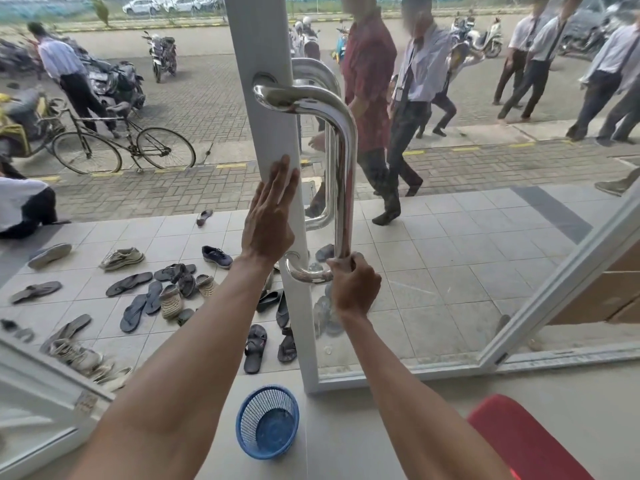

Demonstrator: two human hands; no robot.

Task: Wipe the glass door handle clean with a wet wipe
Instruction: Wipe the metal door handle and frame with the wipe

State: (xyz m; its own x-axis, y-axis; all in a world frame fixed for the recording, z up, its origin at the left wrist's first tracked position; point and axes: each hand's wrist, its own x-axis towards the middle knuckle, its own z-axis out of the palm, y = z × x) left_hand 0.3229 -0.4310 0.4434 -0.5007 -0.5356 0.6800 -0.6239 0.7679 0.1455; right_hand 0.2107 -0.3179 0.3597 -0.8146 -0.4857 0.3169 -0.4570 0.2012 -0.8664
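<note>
The left hand lies flat against the white door stile, fingers straight and close together, palm pressed to the frame just left of the handle. The right hand is curled round the chrome door handle at its lower end, just above the bend where the tube turns back into the stile; the fingers wrap the tube and the thumb sits against it. Whether a wet wipe lies under those fingers cannot be told. The handle is a tall polished D-shaped bar standing upright on the stile, fixed at top and bottom, with a matching outer handle showing through the glass pane behind it.

On the floor at the foot of the door, between the two forearms, stands a blue plastic mesh basket, upright, with its own blue bottom showing. A red plastic object sits at the lower right edge; what it is cannot be told.

Outside, on the pale tiled porch, sandals and sneakers lie scattered to the left of the stile. Beyond them a bicycle and motorcycles stand on the brick paving, and people walk past behind the glass, right behind the handle.
</note>
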